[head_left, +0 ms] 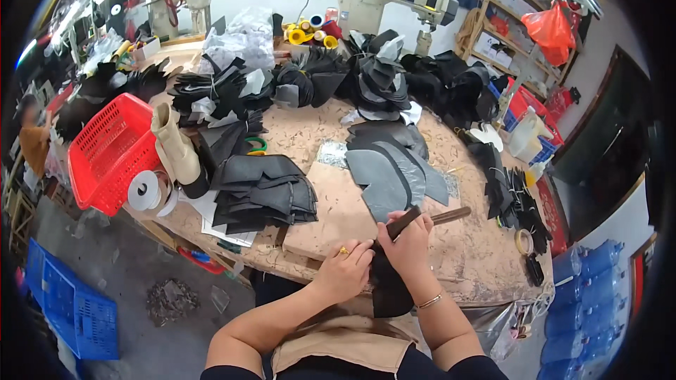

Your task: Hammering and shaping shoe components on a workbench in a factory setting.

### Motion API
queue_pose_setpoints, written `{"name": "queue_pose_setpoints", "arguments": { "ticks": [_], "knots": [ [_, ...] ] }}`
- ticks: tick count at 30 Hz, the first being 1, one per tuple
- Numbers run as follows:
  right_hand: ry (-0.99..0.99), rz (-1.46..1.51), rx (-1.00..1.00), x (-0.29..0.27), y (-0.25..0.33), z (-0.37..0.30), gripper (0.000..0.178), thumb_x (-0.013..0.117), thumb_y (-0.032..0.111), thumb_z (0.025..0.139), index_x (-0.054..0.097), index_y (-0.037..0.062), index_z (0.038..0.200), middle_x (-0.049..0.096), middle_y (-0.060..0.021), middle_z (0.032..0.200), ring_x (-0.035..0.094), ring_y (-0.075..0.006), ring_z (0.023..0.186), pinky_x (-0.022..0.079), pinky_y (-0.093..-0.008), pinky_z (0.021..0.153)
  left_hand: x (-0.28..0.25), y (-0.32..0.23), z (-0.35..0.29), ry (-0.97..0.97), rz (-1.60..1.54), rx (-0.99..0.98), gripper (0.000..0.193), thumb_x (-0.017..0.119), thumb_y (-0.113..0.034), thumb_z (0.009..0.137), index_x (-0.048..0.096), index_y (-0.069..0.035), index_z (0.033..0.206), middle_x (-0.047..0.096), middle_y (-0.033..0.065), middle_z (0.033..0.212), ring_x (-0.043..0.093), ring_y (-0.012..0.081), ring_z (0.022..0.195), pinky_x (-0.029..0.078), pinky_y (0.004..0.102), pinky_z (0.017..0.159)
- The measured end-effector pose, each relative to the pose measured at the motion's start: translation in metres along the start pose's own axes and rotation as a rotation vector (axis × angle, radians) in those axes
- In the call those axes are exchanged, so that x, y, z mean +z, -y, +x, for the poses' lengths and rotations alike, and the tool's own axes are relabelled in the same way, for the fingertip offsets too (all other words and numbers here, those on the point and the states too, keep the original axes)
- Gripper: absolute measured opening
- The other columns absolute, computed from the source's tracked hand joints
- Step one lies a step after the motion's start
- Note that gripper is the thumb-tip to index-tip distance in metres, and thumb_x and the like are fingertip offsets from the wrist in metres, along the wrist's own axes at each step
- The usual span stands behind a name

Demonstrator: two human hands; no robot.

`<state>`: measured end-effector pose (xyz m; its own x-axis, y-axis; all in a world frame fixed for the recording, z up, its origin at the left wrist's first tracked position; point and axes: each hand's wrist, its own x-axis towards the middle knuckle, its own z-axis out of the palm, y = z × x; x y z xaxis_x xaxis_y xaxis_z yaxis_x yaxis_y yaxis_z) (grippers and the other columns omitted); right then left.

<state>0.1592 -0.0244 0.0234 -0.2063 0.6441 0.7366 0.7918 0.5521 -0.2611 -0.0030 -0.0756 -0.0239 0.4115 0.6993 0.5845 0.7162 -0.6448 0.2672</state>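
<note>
At the table's front edge, my right hand (410,250) is closed around what looks like a hammer (403,224), its dark blocky head showing above my fingers and a brown wooden handle pointing right. Below it a black leather-like piece (391,288) hangs over the edge toward my lap. My left hand (345,267) has its fingers pressed together on that piece's left side, close to my right hand; the fingertips are partly hidden. Just beyond my hands lie overlapping grey cut pieces (384,183). A stack of black cut pieces (267,193) rests to their left.
A beige boot (174,144) stands beside a red basket (113,155) and a white spool (146,191) at the left. Bundled black pieces (380,77) line the back, before a sewing machine (394,0). A tape roll (523,241) lies right; a blue crate (74,306) is on the floor.
</note>
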Motion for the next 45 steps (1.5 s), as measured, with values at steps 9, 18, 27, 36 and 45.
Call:
{"name": "queue_pose_setpoints", "arguments": {
  "ticks": [9,18,27,36,45],
  "knots": [
    [0.014,-0.053,0.071,0.008,0.004,-0.002,0.025,0.077,0.019,0.071,0.064,0.0093,0.091,0.062,-0.0039,0.083,0.057,-0.0256,0.086,0.036,-0.0402,0.088,-0.007,-0.012,-0.008,0.036,-0.009,-0.107,0.035,0.062,-0.014,0.077,0.063,-0.006,0.112,0.054,0.0093,0.128,0.048,0.0241,0.12,0.039,0.0382,0.1],
    [-0.151,0.312,0.242,-0.005,0.013,0.003,0.027,0.077,0.018,0.07,0.063,0.0099,0.091,0.064,-0.0024,0.084,0.058,-0.0221,0.083,0.037,-0.0392,0.087,-0.003,-0.017,-0.023,-0.08,0.016,0.131,0.029,0.061,-0.016,0.08,0.067,-0.013,0.109,0.061,-0.001,0.12,0.053,0.0182,0.114,0.04,0.0364,0.099],
    [-0.24,0.009,0.158,-0.014,-0.02,-0.008,0.026,0.078,0.019,0.071,0.064,0.0069,0.09,0.063,-0.0045,0.088,0.057,-0.0264,0.086,0.036,-0.0412,0.09,-0.005,-0.023,-0.006,-0.075,-0.015,0.147,0.029,0.067,-0.01,0.076,0.069,-0.013,0.104,0.063,0.0006,0.107,0.057,0.0214,0.101,0.042,0.0372,0.092],
    [-0.46,-0.246,0.283,-0.042,-0.049,-0.075,0.028,0.075,0.022,0.074,0.066,0.0074,0.096,0.064,-0.0057,0.09,0.055,-0.0274,0.094,0.034,-0.0434,0.092,-0.054,-0.025,0.027,-0.419,-1.315,-0.682,0.02,0.062,-0.007,0.093,0.062,-0.002,0.112,0.065,0.0049,0.098,0.062,0.0111,0.078,0.054,0.0252,0.065],
    [-0.405,-0.213,0.238,-0.037,-0.035,-0.078,0.038,0.076,0.017,0.073,0.06,0.0109,0.106,0.062,-0.0044,0.095,0.055,-0.0274,0.095,0.035,-0.043,0.092,-0.063,-0.032,0.026,-0.518,-1.339,-0.671,0.021,0.06,-0.001,0.091,0.054,-0.005,0.111,0.06,0.0035,0.099,0.062,0.0131,0.08,0.055,0.0284,0.067]
  ]
}}
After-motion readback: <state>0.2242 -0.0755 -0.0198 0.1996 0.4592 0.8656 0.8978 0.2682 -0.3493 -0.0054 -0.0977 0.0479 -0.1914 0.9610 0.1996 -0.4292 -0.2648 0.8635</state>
